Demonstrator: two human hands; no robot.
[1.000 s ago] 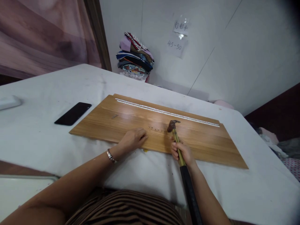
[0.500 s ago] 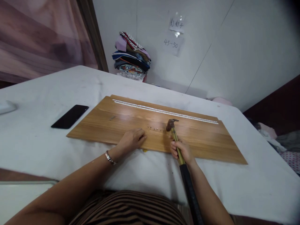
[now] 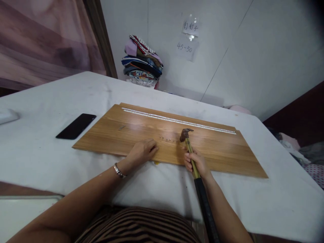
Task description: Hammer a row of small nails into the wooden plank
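A brown wooden board (image 3: 215, 148) lies flat on the white-covered table. My left hand (image 3: 143, 149) rests on its near edge, fingers curled closed, with nothing showing in them. In my right hand (image 3: 196, 162) is a claw hammer (image 3: 186, 135), gripped around the yellowish handle just below the rusty head. Its black grip points back towards my body. The head is at the board's middle; whether it touches the wood I cannot tell. Between my hands a short row of several small nail heads (image 3: 166, 139) dots the board. Loose nails (image 3: 122, 127) lie further left on it.
Two white measuring strips (image 3: 177, 120) run along the board's far side. A black phone (image 3: 76, 126) lies left of the board on the white tabletop (image 3: 48, 165). Folded clothes (image 3: 143, 62) are stacked by the wall, below paper notes (image 3: 187, 49). A white object (image 3: 8, 115) sits at far left.
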